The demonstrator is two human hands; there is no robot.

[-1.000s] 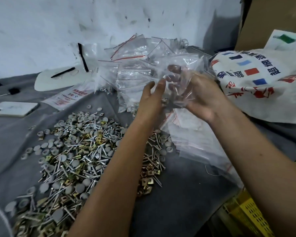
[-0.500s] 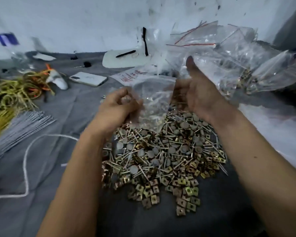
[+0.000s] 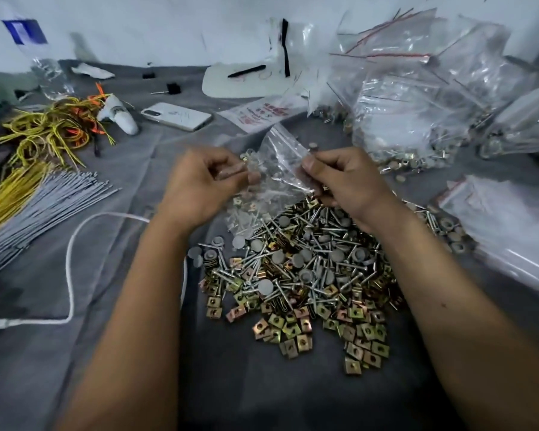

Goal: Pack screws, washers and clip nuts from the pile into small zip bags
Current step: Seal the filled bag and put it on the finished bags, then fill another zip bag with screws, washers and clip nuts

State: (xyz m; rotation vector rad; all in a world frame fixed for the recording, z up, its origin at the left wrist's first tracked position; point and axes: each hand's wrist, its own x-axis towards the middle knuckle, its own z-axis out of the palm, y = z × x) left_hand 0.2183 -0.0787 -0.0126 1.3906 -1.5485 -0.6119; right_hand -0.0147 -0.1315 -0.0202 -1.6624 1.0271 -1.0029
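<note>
Both hands raised over the grey cloth-covered worktop (image 3: 122,353). Left hand (image 3: 199,185) and right hand (image 3: 343,178) each pinch an edge of one small clear zip bag (image 3: 277,169), held just above the far edge of the mixed pile of silver screws, grey round washers and brass-coloured square clip nuts (image 3: 302,275). Filled clear bags (image 3: 417,113) heaped far right. White phone (image 3: 178,115) lies far left of centre.

bare hands (image 3: 199,185): 2 | clear zip bag held between them (image 3: 280,163): 1 | white phone beyond left hand (image 3: 177,116): 1 | white cable left of forearm (image 3: 72,259): 1
</note>
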